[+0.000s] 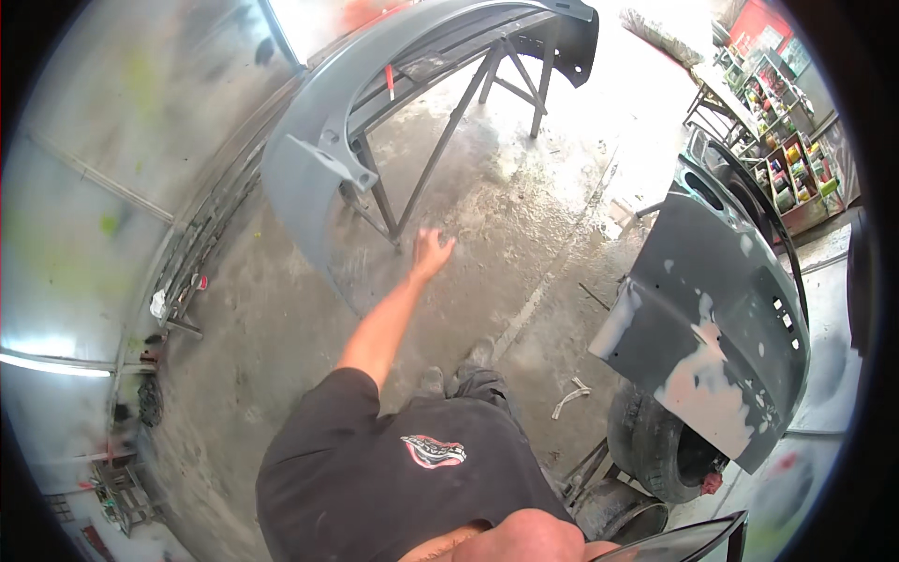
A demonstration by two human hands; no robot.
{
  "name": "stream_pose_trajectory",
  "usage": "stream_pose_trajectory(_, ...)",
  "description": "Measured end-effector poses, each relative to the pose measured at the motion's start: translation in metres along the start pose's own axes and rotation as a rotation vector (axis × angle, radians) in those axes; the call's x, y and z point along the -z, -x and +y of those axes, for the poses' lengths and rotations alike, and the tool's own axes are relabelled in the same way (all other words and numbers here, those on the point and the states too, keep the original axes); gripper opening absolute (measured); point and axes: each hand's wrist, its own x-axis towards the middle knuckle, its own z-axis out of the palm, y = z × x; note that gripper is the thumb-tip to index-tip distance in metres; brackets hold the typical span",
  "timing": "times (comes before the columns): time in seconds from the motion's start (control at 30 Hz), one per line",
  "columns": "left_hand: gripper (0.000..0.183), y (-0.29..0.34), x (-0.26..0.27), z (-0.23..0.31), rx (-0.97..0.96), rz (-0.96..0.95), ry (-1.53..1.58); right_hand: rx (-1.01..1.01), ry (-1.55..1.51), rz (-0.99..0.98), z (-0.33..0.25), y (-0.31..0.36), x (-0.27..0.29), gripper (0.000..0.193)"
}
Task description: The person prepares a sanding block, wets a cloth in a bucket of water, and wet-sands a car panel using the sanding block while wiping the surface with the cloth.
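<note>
My left hand (433, 253) reaches forward over the concrete floor, its fingers loosely curled and apart from the thumb. I make out nothing held in it. Just ahead and to its left is a large grey car bumper (292, 178), resting on a metal stand (448, 140); the hand appears apart from both, near the foot of a stand leg. A small red-and-white strip (390, 82) shows at the stand's upper bar. My right hand is out of sight.
To the right, a dark grey car body panel (670, 272) with pale patches stands above tyres (646, 445). A bent pale strip (571, 398) lies on the floor (506, 253). Shelves of cans (796, 178) stand far right; long rails (211, 220) run along the left wall.
</note>
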Motion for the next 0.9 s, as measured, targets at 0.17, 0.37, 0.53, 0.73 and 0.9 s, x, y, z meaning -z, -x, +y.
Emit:
stream_pose_trajectory(0.17, 0.058, -0.151, 0.019, 0.085, -0.096, 0.073, -0.221, -0.015, -0.110, 0.002, -0.037, -0.031, 0.004, 0.076)
stream_pose_trajectory(0.37, 0.061, -0.316, 0.059, 0.112, -0.288, 0.126, -0.605, -0.001, -0.186, -0.011, -0.117, -0.079, 0.031, 0.077)
stream_pose_trajectory(0.53, 0.068, -0.393, 0.071, 0.116, -0.116, -0.125, -0.772, -0.001, -0.233, 0.002, -0.159, -0.101, 0.043, 0.078)
stream_pose_trajectory(0.73, 0.063, -0.416, 0.054, 0.102, -0.136, 0.092, -0.721, -0.024, -0.288, 0.015, -0.166, -0.098, 0.028, 0.080)
stream_pose_trajectory(0.9, 0.038, -0.356, 0.040, 0.148, -0.356, 0.500, -0.029, -0.031, -0.400, 0.019, -0.125, -0.068, -0.012, 0.081)
